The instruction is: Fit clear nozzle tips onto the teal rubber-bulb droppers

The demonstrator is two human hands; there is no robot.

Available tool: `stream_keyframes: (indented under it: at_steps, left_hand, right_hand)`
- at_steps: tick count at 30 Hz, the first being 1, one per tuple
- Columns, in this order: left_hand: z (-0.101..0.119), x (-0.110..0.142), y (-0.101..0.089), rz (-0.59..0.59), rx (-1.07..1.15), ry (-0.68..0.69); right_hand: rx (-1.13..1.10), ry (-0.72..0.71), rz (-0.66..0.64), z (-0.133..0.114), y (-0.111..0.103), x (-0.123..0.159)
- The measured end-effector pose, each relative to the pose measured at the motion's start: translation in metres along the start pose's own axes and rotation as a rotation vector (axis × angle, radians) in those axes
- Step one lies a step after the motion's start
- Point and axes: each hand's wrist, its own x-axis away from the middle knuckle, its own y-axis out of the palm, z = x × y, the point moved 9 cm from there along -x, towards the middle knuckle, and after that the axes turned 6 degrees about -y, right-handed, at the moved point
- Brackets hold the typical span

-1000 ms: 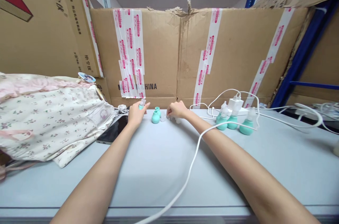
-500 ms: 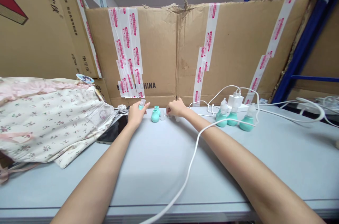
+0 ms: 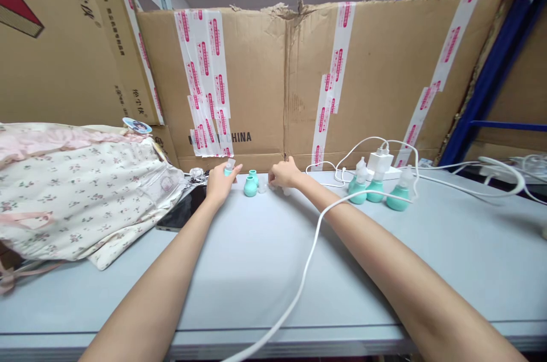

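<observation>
My left hand (image 3: 219,184) is closed around a teal squeeze bulb with a clear piece (image 3: 231,163) in its neck; most of the bulb is hidden by the hand. Two teal bulbs with open necks stand between my hands, the nearer bulb (image 3: 250,186) in front of the farther bulb (image 3: 254,175). Just right of them lies a small clear plastic piece (image 3: 262,187). With fingers bent down, my right hand (image 3: 284,173) is at some clear plastic pieces (image 3: 286,191) on the table; its fingertips are partly hidden, and what they grip is too small to make out.
Several teal bulbs with clear nozzles (image 3: 399,196) stand at the right, beside a white charger (image 3: 380,161). A white cable (image 3: 314,248) crosses over my right forearm. At the left lie a black phone (image 3: 182,211) and a floral cloth bag (image 3: 85,196). Cardboard (image 3: 256,82) walls the back.
Hardly anything differs. Both hands stay in the same places, and the view has shifted very slightly.
</observation>
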Motion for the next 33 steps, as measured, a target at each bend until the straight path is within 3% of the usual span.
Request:
stream_keyframes:
  at_steps: [25, 29, 31, 33]
  left_hand:
    - [0.001, 0.001, 0.001, -0.008, -0.025, -0.005]
    - [0.008, 0.004, 0.002, -0.005, -0.106, 0.038]
    - [0.013, 0.006, 0.004, -0.014, -0.166, 0.061]
    - [0.018, 0.009, 0.005, -0.024, -0.232, 0.081]
  right_hand:
    - [0.041, 0.023, 0.009, 0.002, -0.001, 0.001]
    - [-0.012, 0.022, 0.181, 0.003, -0.023, 0.002]
    - [-0.205, -0.023, 0.333, 0.001, -0.044, 0.006]
    - [-0.526, -0.155, 0.410, -0.009, -0.061, 0.008]
